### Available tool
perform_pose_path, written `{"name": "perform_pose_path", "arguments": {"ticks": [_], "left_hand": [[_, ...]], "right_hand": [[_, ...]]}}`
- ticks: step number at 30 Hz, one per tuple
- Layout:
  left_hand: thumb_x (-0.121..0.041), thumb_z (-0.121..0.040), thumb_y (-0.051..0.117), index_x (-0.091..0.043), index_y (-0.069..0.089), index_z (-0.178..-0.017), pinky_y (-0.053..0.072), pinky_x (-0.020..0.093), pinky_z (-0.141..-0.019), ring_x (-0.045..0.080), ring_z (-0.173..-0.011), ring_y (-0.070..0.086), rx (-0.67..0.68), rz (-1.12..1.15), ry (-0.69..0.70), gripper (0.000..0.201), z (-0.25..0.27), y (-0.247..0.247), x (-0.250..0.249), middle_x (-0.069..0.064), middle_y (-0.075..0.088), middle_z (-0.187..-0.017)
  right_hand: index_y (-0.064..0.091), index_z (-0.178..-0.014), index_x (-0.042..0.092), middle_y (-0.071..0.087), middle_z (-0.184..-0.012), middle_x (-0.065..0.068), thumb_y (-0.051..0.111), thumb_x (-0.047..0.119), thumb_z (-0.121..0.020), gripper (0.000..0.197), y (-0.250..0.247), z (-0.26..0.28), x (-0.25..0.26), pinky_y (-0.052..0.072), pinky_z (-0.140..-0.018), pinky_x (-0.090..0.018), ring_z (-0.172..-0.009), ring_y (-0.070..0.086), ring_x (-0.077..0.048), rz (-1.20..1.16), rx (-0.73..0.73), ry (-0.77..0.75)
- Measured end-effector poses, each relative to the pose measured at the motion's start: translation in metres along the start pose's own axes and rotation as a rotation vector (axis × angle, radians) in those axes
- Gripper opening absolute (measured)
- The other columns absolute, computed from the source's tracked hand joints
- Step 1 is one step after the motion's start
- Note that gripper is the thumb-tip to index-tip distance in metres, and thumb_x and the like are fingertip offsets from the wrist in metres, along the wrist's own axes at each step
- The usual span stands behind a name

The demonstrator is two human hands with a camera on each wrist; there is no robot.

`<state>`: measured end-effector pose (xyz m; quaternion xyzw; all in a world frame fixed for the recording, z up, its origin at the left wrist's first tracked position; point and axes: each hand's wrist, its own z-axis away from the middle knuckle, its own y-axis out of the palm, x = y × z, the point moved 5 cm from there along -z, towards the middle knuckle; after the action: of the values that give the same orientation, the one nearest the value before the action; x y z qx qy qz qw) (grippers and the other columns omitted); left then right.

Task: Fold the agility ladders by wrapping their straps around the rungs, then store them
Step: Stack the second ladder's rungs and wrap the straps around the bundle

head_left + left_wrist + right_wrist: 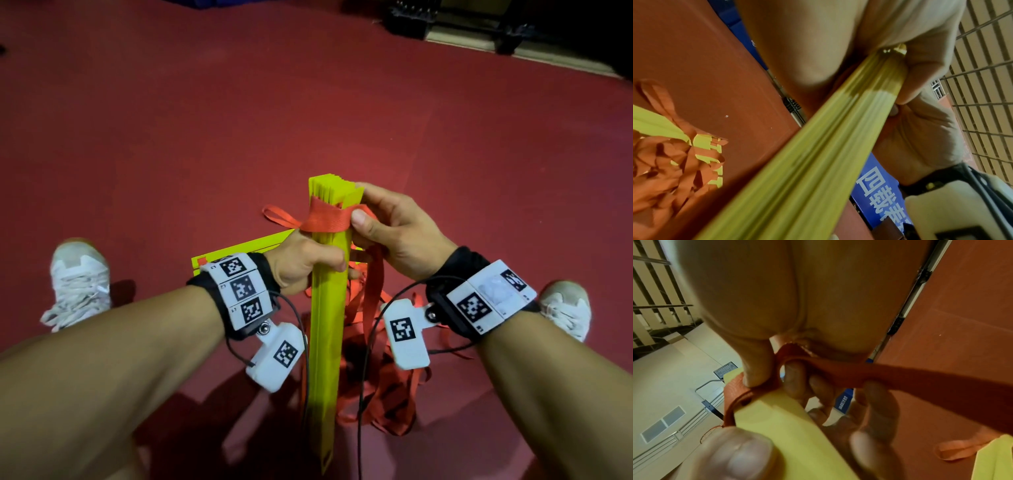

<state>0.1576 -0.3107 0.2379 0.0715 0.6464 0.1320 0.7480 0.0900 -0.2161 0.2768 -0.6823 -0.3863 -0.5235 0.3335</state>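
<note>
From the head view, my left hand (305,263) has its grip wrapped round the stacked yellow rungs (327,308), which stand on end between my knees, while my right hand (390,226) pinches the red strap (327,217) flat against the top of the stack at twelve o'clock. One turn of strap looks to be on; the rest of the straps (380,383) hang loose in a heap at five o'clock, so I judge the wrapping barely begun and the storing not started. A second ladder (239,251) lies unfolded on the red floor (308,102) at ten o'clock, and my shoes (80,281) flank the work. In the left wrist view my fingers (920,84) close tight on the rungs (818,154), with that other ladder (674,154) tangled at eight o'clock. In the right wrist view my thumb (756,366) presses the strap (900,378) to the rungs (787,426); the slack trailing toward three o'clock could snag on my fingers.
</note>
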Motion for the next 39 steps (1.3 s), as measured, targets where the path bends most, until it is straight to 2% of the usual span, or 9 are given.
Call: {"name": "perform_pose_path", "arguments": {"ticks": [2,5,11,15,23,27,33,36,39], "left_hand": [[-0.006,-0.039,0.07,0.016,0.053,-0.107,0.054,0.06,-0.074,0.049,-0.081,0.053,0.003,0.008,-0.004,0.073,-0.001,0.001,0.003,0.022,0.052,-0.097],[-0.003,-0.04,0.068,0.005,0.057,-0.104,0.046,0.036,-0.067,0.031,-0.072,0.051,-0.038,0.01,-0.023,0.066,0.002,0.002,0.006,0.017,0.049,-0.086],[-0.021,-0.044,0.078,0.009,0.052,-0.123,0.054,0.039,-0.073,0.022,-0.081,0.062,-0.136,-0.109,0.091,0.088,-0.001,-0.005,0.005,0.02,0.061,-0.094],[-0.023,-0.048,0.08,0.004,0.055,-0.124,0.056,0.054,-0.085,0.027,-0.092,0.066,-0.154,-0.223,0.137,0.084,-0.003,-0.009,0.006,0.031,0.065,-0.109],[-0.036,-0.048,0.09,-0.014,0.071,-0.107,0.059,0.036,-0.084,0.016,-0.091,0.074,-0.233,-0.41,0.195,0.065,0.002,-0.024,0.0,0.001,0.078,-0.097],[-0.02,-0.061,0.095,-0.02,0.074,-0.102,0.053,0.019,-0.076,0.005,-0.086,0.073,-0.299,-0.457,0.224,0.046,0.007,-0.03,-0.002,-0.007,0.078,-0.09],[-0.042,-0.062,0.084,-0.032,0.075,-0.101,0.057,0.05,-0.091,0.019,-0.095,0.074,-0.289,-0.558,0.267,0.042,0.006,-0.035,-0.004,-0.006,0.078,-0.094],[-0.049,-0.06,0.082,-0.039,0.072,-0.104,0.055,0.052,-0.094,0.021,-0.1,0.072,-0.286,-0.568,0.267,0.046,0.003,-0.039,-0.004,-0.005,0.078,-0.099],[-0.046,-0.061,0.082,-0.044,0.072,-0.102,0.054,0.053,-0.097,0.019,-0.103,0.072,-0.239,-0.553,0.265,0.042,0.002,-0.039,-0.004,-0.004,0.077,-0.103]], "right_hand": [[0.051,-0.127,-0.008,0.057,-0.072,0.017,0.052,0.021,-0.094,0.044,0.003,0.002,0.002,0.04,-0.055,-0.015,-0.059,0.046,0.002,-0.02,0.029,0.005],[0.05,-0.124,-0.006,0.061,-0.069,0.017,0.048,0.015,-0.094,0.037,0.006,0.004,0.001,0.041,-0.061,-0.01,-0.059,0.052,0.003,-0.038,0.0,0.005],[0.057,-0.122,-0.01,0.047,-0.083,-0.013,0.065,0.034,-0.089,0.055,0.001,0.005,-0.003,0.026,-0.064,-0.04,-0.07,0.037,-0.024,-0.087,-0.118,0.019],[0.053,-0.125,-0.01,0.07,-0.09,0.005,0.055,0.012,-0.095,0.038,-0.001,0.01,-0.011,0.049,-0.074,-0.022,-0.08,0.063,-0.008,-0.091,-0.114,0.055],[0.059,-0.122,0.0,0.069,-0.105,-0.009,0.06,0.019,-0.089,0.038,-0.006,0.012,-0.013,0.054,-0.085,-0.029,-0.094,0.066,-0.019,-0.072,-0.154,0.029],[0.062,-0.121,0.005,0.07,-0.108,-0.006,0.062,0.015,-0.092,0.031,-0.008,0.013,-0.009,0.052,-0.087,-0.028,-0.098,0.066,-0.015,0.064,-0.166,0.006],[0.069,-0.114,0.024,0.073,-0.111,0.0,0.06,0.033,-0.092,0.026,-0.021,0.017,-0.003,0.053,-0.095,-0.04,-0.103,0.069,-0.017,0.396,-0.215,0.048],[0.07,-0.095,0.027,0.067,-0.098,0.005,0.06,0.034,-0.094,0.012,-0.029,0.02,-0.001,0.051,-0.083,-0.042,-0.088,0.065,-0.019,0.713,-0.218,0.081],[0.064,-0.084,0.024,0.057,-0.078,0.01,0.063,0.024,-0.097,0.013,-0.033,0.023,0.007,0.04,-0.066,-0.029,-0.067,0.051,-0.006,0.8,-0.203,0.069]]}}
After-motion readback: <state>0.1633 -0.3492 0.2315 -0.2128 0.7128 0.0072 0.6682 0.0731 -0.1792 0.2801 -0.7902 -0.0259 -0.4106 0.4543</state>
